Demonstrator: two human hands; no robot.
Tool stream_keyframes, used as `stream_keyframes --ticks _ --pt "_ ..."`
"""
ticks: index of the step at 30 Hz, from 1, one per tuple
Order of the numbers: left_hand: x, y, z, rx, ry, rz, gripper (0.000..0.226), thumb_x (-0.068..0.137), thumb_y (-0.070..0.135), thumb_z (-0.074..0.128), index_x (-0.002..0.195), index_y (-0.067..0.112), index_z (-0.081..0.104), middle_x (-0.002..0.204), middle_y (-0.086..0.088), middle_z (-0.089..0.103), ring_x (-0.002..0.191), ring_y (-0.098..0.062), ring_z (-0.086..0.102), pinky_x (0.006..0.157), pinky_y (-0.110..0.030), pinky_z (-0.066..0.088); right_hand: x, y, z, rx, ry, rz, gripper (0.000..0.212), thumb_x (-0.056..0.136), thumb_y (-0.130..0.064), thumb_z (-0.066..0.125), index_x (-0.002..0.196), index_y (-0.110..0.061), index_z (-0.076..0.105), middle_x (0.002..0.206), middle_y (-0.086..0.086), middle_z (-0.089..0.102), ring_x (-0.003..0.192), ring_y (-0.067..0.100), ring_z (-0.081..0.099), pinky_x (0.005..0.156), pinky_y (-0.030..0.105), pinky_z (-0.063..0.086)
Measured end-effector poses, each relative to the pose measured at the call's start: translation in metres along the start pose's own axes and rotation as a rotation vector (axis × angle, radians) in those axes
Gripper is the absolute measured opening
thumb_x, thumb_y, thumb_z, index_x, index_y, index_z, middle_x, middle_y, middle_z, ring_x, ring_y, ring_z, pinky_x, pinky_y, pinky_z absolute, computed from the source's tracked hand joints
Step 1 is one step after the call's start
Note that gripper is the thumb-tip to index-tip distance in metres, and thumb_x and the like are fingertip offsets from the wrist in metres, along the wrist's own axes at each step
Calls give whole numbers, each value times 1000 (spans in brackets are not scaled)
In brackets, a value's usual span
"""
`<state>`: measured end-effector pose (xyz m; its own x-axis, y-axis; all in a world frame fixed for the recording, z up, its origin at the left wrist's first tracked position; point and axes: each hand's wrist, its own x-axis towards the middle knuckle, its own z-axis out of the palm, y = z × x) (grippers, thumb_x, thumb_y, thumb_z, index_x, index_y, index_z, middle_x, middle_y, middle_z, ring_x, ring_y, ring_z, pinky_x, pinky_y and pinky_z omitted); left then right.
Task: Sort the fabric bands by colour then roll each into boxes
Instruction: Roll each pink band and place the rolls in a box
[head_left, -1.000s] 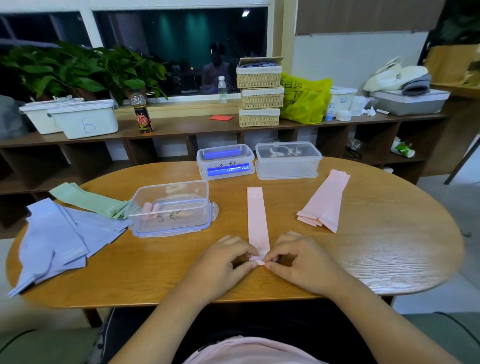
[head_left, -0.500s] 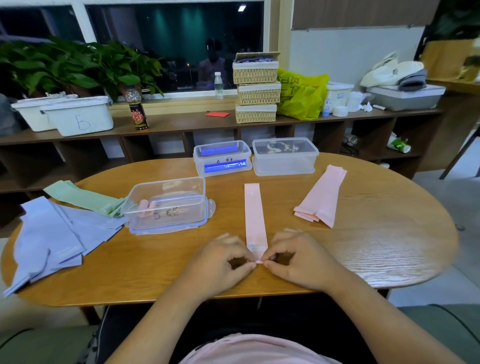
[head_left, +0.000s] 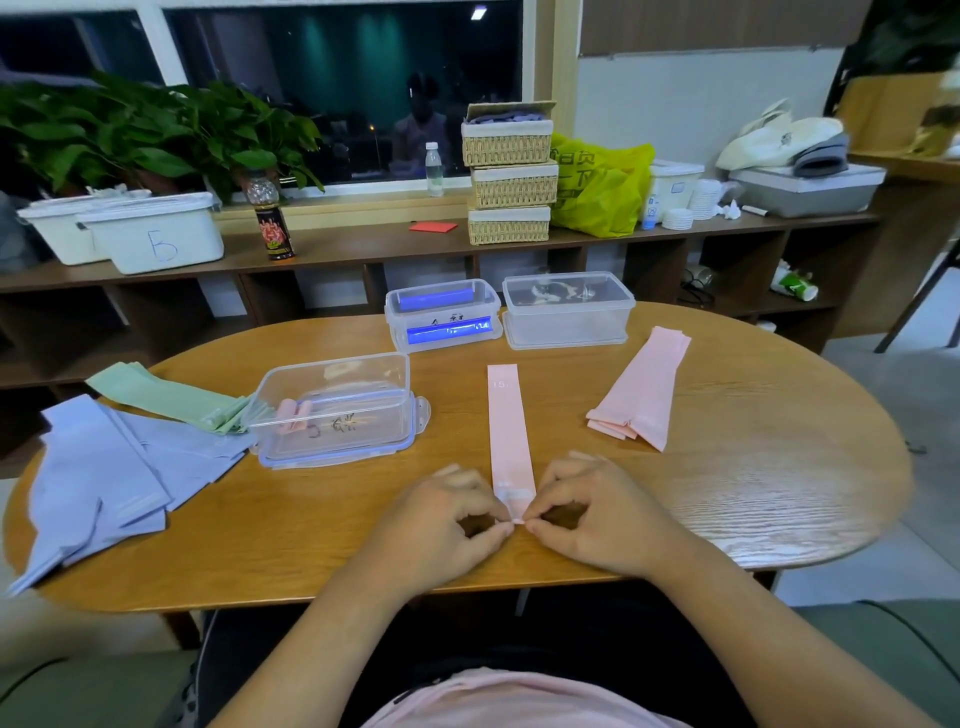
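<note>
At six o'clock on the tabletop (head_left: 753, 493), both hands meet over the near end of a single pink band (head_left: 508, 421), which lies flat and straight, running away from the person toward twelve o'clock. The left hand (head_left: 441, 519) and the right hand (head_left: 597, 514) are curled, and their fingers (head_left: 540, 526) are pinched on the band's near edge, the tips of the two hands almost touching at the middle. A small first turn seems to be raised there, though it is too small to read clearly.

Sorting looks done. Lilac bands (head_left: 104, 467) are fanned out at nine o'clock, green bands (head_left: 166, 397) lie just beyond them at ten o'clock, and a pink pile (head_left: 641, 392) waits at two o'clock, well apart from the band in hand. An open box (head_left: 363, 441) stands at ten o'clock from the hands, near the band's left side, with pink rolls (head_left: 293, 414) already in its left end. At twelve o'clock, side by side, sit a lidded blue-filled box (head_left: 441, 314) and a lidded clear box (head_left: 569, 309) whose contents cannot be made out.

The step in hand appears to be starting the roll of this pink band. The next move likely calls for both hands to turn the edge over evenly and walk it toward twelve o'clock, keeping the roll tight and square so it does not cone. It should then go into the open box beside the pink rolls.
</note>
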<state>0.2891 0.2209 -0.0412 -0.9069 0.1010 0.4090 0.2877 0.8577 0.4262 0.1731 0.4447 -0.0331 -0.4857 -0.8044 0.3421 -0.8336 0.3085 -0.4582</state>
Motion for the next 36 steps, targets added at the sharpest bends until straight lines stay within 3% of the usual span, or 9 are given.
stream_keyframes --ticks 6,12,19,24,28,33,36 --pt "-2 3 1 69 13 -18 26 100 56 62 109 40 80 97 23 64 96 -5 56 78 -33 54 0 0 4 -107 58 -24 20 95 -54 68 105 -44 82 98 -29 62 100 -1 52 93 17 34" --pt "-4 11 0 190 14 -14 36 106 57 50 115 39 80 96 19 62 94 -3 51 74 -33 53 -3 -4 7 -231 87 -53 24 101 -53 59 109 -44 80 100 -26 60 96 0 48 91 27 41" --pt "-5 9 1 212 2 -14 38 107 54 48 120 37 80 101 19 64 96 -2 52 78 -31 53 -4 -4 4 -166 1 -92 31 96 -27 59 118 -40 77 110 -25 63 104 1 54 91 28 46" --pt "-4 10 0 232 -32 -41 42 107 56 48 131 35 75 108 18 64 102 -1 50 85 -27 52 -2 -2 5 -183 -7 -50 36 96 -29 52 120 -41 75 112 -25 63 105 -1 50 93 32 46" --pt "-1 9 -1 202 -58 -90 49 105 56 48 149 36 57 128 20 60 118 1 46 99 -22 45 -2 1 7 -188 -9 -21 40 97 -33 47 127 -42 73 116 -26 64 106 -5 46 97 30 44" --pt "-1 9 -3 173 -25 -57 33 103 36 57 136 33 61 126 22 55 120 0 48 97 -11 35 0 2 10 -211 27 -10 36 100 -33 50 127 -42 72 116 -28 61 113 -3 44 101 26 41" --pt "-1 8 -3 192 -61 -12 28 104 36 55 131 37 63 125 25 54 120 2 46 98 -13 34 1 2 10 -211 29 -12 34 102 -34 51 128 -44 71 114 -29 56 114 -2 44 101 25 39"
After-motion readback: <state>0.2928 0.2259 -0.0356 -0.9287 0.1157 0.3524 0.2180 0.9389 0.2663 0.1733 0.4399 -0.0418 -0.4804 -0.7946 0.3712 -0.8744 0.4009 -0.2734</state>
